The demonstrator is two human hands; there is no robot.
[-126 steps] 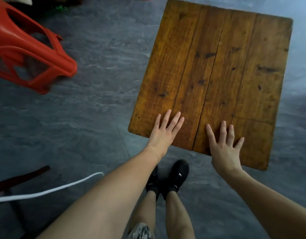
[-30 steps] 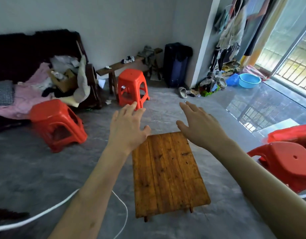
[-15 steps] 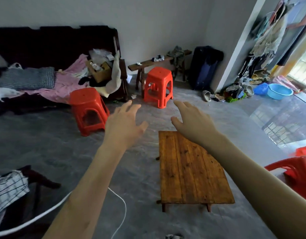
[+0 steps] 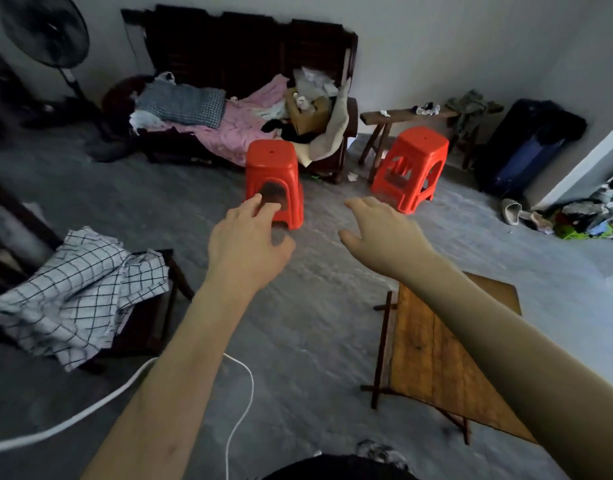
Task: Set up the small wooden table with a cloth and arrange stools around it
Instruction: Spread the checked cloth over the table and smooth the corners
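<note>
Table [image 4: 433, 362] has slid below the right hand [image 4: 377, 230] as view swung left; checked cloth [image 4: 73, 292] now appears beside the left hand [image 4: 246, 244]; both hands spread, empty; cloth likely next.

Table [image 4: 433, 362]: worn planked wood, matt. Stools [image 4: 274, 174]: glossy red plastic. Checked cloth [image 4: 76, 296]: thin, crumpled. Floor [image 4: 315, 327]: possibly matt stone.
</note>
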